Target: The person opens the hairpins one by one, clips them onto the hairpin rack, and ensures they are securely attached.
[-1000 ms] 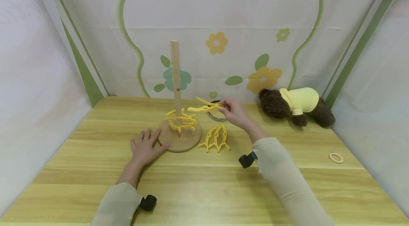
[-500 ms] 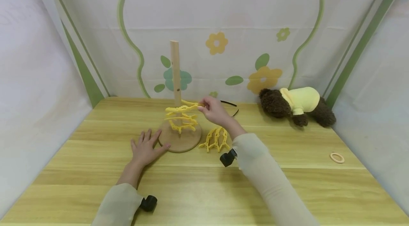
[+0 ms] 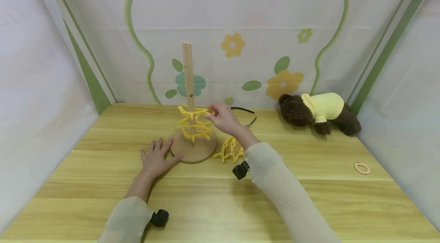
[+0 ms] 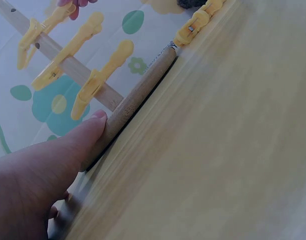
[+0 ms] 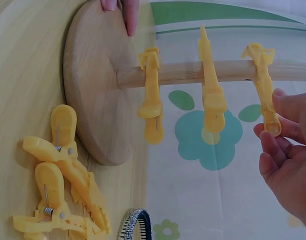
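Note:
A wooden post (image 3: 188, 71) stands upright on a round wooden base (image 3: 194, 155). Two yellow hair clips, a lower clip (image 5: 152, 95) and a middle clip (image 5: 211, 95), are clamped across the post. Above them, my right hand (image 3: 225, 119) pinches the handle end of a third yellow hair clip (image 5: 264, 92), whose jaws lie around the post. How firmly they bite cannot be seen. My left hand (image 3: 156, 162) lies palm down with spread fingers, its thumb (image 4: 95, 125) touching the rim of the base. More yellow hair clips (image 3: 228, 153) lie on the table right of the base.
Behind my right hand lies a dark headband (image 3: 243, 109), partly hidden. A brown plush toy (image 3: 323, 107) in a yellow top lies at the back right. A small wooden ring (image 3: 362, 165) is near the right edge. A patterned cloth (image 3: 261, 17) hangs behind the table.
My right hand has moved left with the yellow hair clip, bringing it from beside the post to across it. More of the headband came into view. My left hand has stayed put.

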Motion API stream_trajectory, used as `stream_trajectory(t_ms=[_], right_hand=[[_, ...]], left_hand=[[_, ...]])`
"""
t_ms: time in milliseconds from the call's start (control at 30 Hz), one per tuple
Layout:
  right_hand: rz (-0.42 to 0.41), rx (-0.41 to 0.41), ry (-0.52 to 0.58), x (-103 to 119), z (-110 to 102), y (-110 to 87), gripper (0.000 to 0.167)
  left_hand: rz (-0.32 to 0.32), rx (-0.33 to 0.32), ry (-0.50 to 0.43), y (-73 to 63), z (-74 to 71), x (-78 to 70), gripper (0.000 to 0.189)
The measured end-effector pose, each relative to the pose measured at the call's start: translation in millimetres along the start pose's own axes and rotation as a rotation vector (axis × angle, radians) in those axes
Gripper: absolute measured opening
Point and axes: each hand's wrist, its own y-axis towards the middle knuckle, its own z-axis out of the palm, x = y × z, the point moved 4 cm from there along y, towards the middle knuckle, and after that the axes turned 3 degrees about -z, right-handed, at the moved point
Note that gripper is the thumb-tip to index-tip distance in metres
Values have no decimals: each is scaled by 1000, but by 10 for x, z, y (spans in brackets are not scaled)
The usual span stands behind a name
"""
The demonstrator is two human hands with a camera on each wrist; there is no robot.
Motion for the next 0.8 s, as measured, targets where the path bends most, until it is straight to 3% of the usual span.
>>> stream_trajectory(t_ms=[400, 567, 800], right_hand=[[44, -21, 73, -21, -89, -95, 47], [45, -78, 107, -94, -235, -283, 47], [123, -100, 140, -306, -334, -680, 43]], left_hand=[[1, -4, 2, -14, -24, -8, 80], [10, -12, -1, -8, -25, -4, 79], [7, -11, 0, -16, -13, 0, 80]])
